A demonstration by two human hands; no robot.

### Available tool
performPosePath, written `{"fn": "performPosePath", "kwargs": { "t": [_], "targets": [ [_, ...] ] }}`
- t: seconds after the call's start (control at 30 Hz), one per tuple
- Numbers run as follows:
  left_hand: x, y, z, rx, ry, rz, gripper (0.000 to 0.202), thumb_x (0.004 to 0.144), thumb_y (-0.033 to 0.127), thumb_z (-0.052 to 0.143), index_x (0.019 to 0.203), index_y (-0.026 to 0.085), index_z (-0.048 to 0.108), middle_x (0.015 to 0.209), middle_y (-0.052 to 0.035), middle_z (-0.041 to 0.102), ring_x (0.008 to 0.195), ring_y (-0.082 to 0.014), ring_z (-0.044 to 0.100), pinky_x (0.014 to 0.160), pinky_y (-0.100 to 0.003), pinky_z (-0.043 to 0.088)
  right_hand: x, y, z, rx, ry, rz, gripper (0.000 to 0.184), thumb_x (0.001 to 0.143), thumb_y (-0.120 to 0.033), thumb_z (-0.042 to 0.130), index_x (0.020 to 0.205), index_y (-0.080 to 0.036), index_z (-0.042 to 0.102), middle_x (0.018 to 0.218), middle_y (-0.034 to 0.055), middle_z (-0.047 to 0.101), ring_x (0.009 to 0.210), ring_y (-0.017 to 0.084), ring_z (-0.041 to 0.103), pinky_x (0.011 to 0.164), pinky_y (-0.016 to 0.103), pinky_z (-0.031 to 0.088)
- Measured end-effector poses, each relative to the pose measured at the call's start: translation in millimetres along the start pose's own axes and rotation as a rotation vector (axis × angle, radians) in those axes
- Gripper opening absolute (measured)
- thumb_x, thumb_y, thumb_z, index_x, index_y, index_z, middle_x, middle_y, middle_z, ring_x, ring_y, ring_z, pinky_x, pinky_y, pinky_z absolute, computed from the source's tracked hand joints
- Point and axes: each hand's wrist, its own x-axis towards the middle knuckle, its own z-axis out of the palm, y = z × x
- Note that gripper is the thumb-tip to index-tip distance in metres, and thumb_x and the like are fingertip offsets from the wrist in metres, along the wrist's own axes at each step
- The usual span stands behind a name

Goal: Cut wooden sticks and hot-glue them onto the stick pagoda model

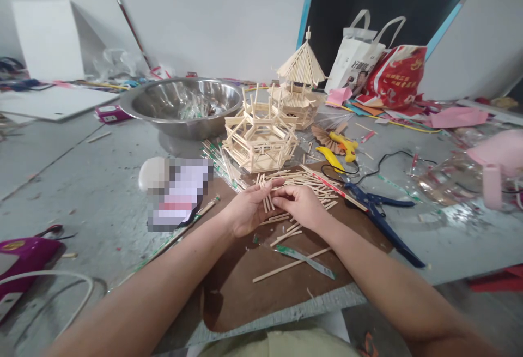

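Observation:
My left hand [250, 210] is closed around a few short wooden sticks [267, 195], which stand up between thumb and fingers. From the right, my right hand [304, 204] meets them, its thumb and fingers pinched together at the sticks' side. Under and behind both hands, many cut wooden sticks [322, 187] lie in a loose pile on a brown board [241, 291]. Just beyond the pile stands an open six-sided frame [261, 144] built of such sticks. One longer stick [290, 265] and a torn clear wrapper [306, 261] lie nearer me.
Behind the frame is a stick pavilion [302, 68] with a pointed roof. A steel basin [183, 109] with wrappers stands left of it. On the right lie blue-handled cutters [378, 210] and a yellow glue gun [343, 147] with a black cord. A phone [180, 193] lies left.

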Motion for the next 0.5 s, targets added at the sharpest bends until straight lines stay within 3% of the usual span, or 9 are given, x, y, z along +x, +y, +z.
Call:
{"fn": "performPosePath", "kwargs": {
  "t": [0.27,0.5],
  "targets": [
    [0.8,2.3,-1.9,0.006,-0.010,0.019,0.020,0.079,0.024,0.042,0.089,0.014,0.056,0.078,-0.0079,0.062,0.067,-0.0150,0.059,0.062,-0.028,0.047,-4.9,-1.7,-9.0,-0.358,0.074,-0.243,0.017,0.069,-0.028,0.056,0.085,-0.022,0.060,0.087,0.0028,0.058,0.081,0.014,0.053,0.072,0.026,0.039],
    [1.7,0.2,-0.1,0.027,-0.021,0.072,0.018,0.078,0.023,0.044,0.083,0.011,0.057,0.071,-0.0081,0.062,0.065,-0.0156,0.059,0.055,-0.025,0.046,-6.5,-1.0,-7.1,-0.469,0.106,-0.385,0.027,0.067,-0.036,0.058,0.088,-0.020,0.054,0.093,0.0057,0.054,0.091,0.016,0.048,0.077,0.028,0.038]
  ]
}}
